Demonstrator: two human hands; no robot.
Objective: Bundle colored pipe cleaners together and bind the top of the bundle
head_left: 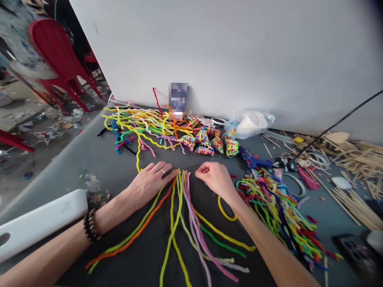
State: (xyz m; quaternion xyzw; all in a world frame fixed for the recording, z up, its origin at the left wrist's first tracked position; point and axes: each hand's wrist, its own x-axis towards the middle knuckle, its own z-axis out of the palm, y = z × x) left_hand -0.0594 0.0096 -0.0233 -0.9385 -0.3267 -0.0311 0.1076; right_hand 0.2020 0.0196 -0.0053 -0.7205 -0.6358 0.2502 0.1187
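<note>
A fan of fuzzy pipe cleaners (pixel 172 215) in yellow, orange, green, pink and lilac lies spread on the dark tabletop, its upper ends gathered between my hands. My left hand (pixel 154 177) rests flat beside them, fingers stretched out, its fingertips touching or very near the leftmost ends. A ring and a beaded bracelet (pixel 91 225) are on that hand and wrist. Just right of the gathered ends, my right hand (pixel 214 175) is closed in a pinch; whatever its fingertips hold, if anything, is too small to see. A curved yellow pipe cleaner (pixel 225 211) lies under my right forearm.
More pipe cleaners (pixel 140 123) are heaped at the back left, beside colourful woven pieces (pixel 205 139). A blue glue gun (pixel 254 159), another pipe cleaner pile (pixel 278 207) and wooden sticks (pixel 353 163) occupy the right. A white power strip-like bar (pixel 48 221) lies left.
</note>
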